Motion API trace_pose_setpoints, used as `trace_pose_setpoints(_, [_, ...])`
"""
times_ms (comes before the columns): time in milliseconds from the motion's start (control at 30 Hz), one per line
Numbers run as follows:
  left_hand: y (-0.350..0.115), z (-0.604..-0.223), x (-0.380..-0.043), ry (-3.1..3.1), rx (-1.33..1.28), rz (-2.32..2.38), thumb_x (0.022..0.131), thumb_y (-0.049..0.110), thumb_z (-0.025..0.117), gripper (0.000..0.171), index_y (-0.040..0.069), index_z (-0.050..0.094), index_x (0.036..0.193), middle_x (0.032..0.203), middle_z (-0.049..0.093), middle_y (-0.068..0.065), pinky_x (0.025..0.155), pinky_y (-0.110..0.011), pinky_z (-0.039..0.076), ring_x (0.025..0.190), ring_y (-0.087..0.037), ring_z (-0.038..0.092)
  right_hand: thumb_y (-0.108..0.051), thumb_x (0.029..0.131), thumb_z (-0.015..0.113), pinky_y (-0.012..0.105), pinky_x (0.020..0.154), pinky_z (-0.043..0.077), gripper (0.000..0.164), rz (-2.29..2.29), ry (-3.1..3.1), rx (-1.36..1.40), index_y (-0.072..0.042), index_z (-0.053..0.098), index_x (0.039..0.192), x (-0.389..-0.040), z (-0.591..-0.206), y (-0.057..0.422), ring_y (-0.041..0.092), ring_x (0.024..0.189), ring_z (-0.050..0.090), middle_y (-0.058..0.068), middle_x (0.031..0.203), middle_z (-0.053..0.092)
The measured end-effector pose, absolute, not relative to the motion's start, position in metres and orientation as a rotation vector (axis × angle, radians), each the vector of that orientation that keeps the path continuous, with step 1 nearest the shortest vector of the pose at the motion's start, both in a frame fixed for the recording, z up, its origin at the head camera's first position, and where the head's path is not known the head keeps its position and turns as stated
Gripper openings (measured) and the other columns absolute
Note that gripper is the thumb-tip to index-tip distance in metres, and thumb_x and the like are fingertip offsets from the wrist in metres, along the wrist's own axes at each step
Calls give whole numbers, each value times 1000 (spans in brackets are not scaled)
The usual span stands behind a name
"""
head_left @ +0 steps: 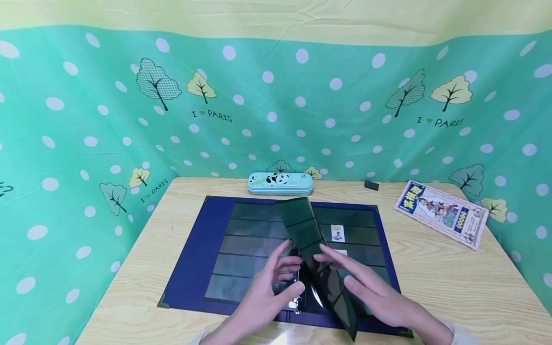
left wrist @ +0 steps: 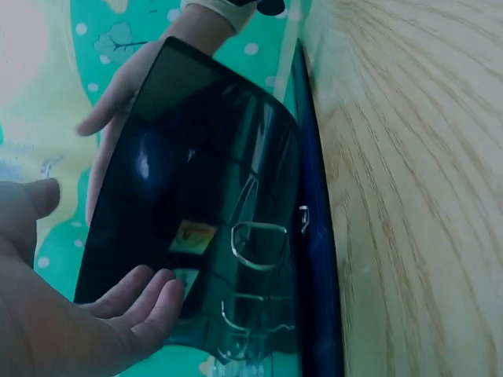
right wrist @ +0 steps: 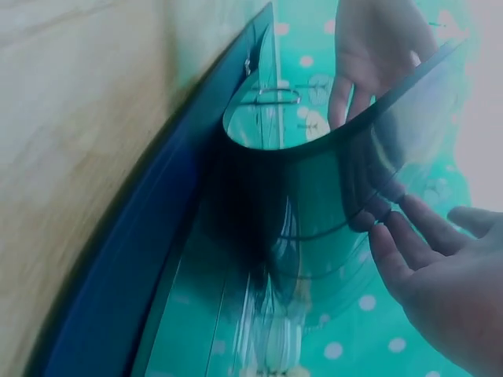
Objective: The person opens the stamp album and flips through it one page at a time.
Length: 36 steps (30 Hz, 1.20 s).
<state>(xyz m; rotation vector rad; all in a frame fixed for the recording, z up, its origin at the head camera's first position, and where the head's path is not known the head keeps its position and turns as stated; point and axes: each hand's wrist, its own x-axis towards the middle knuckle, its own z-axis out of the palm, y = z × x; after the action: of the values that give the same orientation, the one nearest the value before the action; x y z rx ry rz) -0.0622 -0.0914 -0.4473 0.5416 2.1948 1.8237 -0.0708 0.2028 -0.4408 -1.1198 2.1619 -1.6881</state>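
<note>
A dark blue ring-binder stamp album (head_left: 189, 258) lies spread open on the table, with black pocket pages on both sides. One glossy black page (head_left: 298, 215) stands up from the metal rings (right wrist: 279, 90), bowed and leaning between the two hands. On its left side is my left hand (head_left: 271, 287), fingers loosely bent near the page and thumb apart. The straight fingers of my right hand (head_left: 375, 292) touch the page's right face, as the right wrist view also shows. A small stamp (head_left: 338, 233) sits in a pocket of the right-hand page, and another below it is partly hidden.
Behind the album stands a light blue panda pencil case (head_left: 280, 183). A small black block (head_left: 371, 185) lies at the back right, near a printed booklet (head_left: 442, 213). A green dotted curtain (head_left: 276, 96) surrounds the wooden table (head_left: 465, 292).
</note>
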Motion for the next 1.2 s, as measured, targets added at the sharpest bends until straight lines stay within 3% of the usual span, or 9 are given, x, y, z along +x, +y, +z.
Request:
trace_pose_setpoints(233, [-82,-444,-63,2132,415,1849,106,36,78,113,11,-7,178,151,59,-16,110,-33,55,130,-27,67,-22,123,15,31,125,37,58,-1665,2072,-1016,-22,9,181,-71,-440,191,19,158,43,10,173,46])
trace_pose_setpoints(367, [-82,-449,-66,2176,382,1882,104,31,81,117,13,-7,178,152,58,-19,106,-34,57,129,-26,67,-37,123,8,28,127,32,60,-1695,2001,-1001,-23,3,181,-72,-441,189,18,162,39,12,175,43])
trace_pose_setpoints(533, [-85,-449,-69,2246,404,1893,106,21,78,107,18,1,180,153,60,-23,105,-34,57,127,-29,67,-43,122,6,23,126,30,64,-1725,1994,-994,-21,1,181,-70,-440,193,18,163,38,12,178,38])
trace_pose_setpoints(733, [-92,-440,-73,2313,331,1923,106,16,76,96,18,15,180,149,64,-21,105,-33,57,126,-29,68,-40,122,6,29,127,34,63,-1705,2125,-1025,-19,4,181,-69,-442,206,24,162,40,14,179,35])
trace_pose_setpoints(833, [-98,-437,-78,2306,281,1964,107,13,75,92,16,19,179,145,66,-19,106,-33,57,125,-29,67,-37,122,6,45,127,39,62,-1681,2208,-1032,-16,6,180,-70,-445,214,26,161,43,14,178,37])
trace_pose_setpoints(933, [-106,-433,-83,2304,247,1993,108,12,72,86,15,22,179,152,63,-25,110,-37,56,133,-34,65,-35,122,6,62,121,42,61,-1660,2297,-1006,-16,9,180,-74,-446,221,23,158,45,11,178,39])
trace_pose_setpoints(1033, [-115,-429,-87,2287,229,2014,109,11,70,81,15,27,178,159,56,-30,114,-42,54,142,-40,60,-28,123,10,56,120,44,59,-1666,2352,-966,-16,12,180,-77,-447,228,18,156,47,13,177,40])
trace_pose_setpoints(1133, [-125,-425,-91,2253,210,2025,108,9,70,80,16,30,177,159,58,-29,114,-40,54,144,-41,60,-17,123,20,36,119,46,58,-1640,2412,-886,-21,16,180,-81,-452,238,13,156,46,18,176,39])
trace_pose_setpoints(1200, [-131,-423,-94,2227,195,2034,109,8,69,80,16,29,177,155,63,-25,112,-35,54,141,-36,64,-12,121,31,42,119,48,62,-1566,2481,-811,-25,18,180,-84,-455,244,20,158,44,19,176,38])
